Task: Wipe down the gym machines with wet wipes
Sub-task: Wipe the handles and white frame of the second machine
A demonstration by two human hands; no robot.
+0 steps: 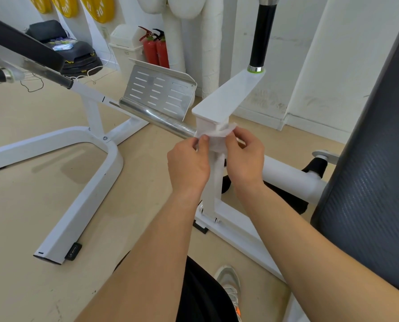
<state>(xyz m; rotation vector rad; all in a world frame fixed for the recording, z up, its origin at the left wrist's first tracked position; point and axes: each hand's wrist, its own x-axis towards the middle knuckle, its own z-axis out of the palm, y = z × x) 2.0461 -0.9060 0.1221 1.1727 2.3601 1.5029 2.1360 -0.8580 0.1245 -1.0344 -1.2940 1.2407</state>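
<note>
Wipe (217, 135) sits wrapped round the white upright post (211, 194) of the gym machine (286, 174), just under its top bracket (219, 105) and touching the end of the chrome bar (156, 118). One end is pinched by the left grip (189, 166), the other by the right grip (245, 159) (both closed on it). Judged light, limp, damp and tear-prone; best held by the ends, taut, and drawn along the post.
</note>
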